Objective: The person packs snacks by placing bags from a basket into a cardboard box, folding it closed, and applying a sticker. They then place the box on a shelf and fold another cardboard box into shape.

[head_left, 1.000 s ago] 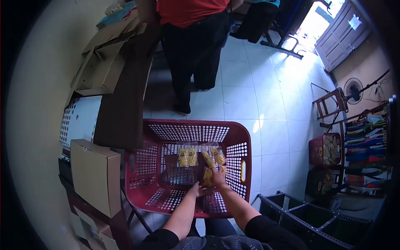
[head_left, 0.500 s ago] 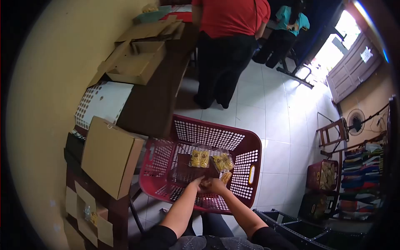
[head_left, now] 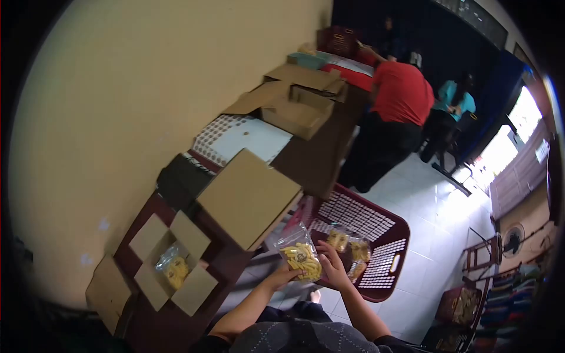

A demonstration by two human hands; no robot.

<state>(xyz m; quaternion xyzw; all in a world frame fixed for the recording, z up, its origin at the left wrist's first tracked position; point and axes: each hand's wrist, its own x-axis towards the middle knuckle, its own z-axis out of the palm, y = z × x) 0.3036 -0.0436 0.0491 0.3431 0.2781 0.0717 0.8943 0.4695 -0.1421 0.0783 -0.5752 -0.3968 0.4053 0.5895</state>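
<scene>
A clear plastic bag of yellow stick-shaped snacks (head_left: pixel 301 260) with a round label is held up in front of me, beside the basket. My left hand (head_left: pixel 282 276) grips its lower left edge. Along the bag's right side, the fingers of my right hand (head_left: pixel 333 267) close on the edge. Behind my right hand, more snack bags (head_left: pixel 352 244) lie in the dark red perforated basket (head_left: pixel 401 247). At the left, an open cardboard box (head_left: pixel 152 236) with its flaps spread holds similar bags (head_left: pixel 175 270).
A closed cardboard box (head_left: pixel 250 197) and a white box with round dots (head_left: pixel 247 140) stand on the dark table (head_left: pixel 318 156). Farther back is an open cardboard tray (head_left: pixel 297 115). A person in a red shirt (head_left: pixel 403 94) bends over the table; another in teal (head_left: pixel 456 100) is beyond.
Both hands have come up out of the basket with a snack bag between them. My view has turned left, bringing the open box on the table more fully into sight. The red-shirted person now bends forward.
</scene>
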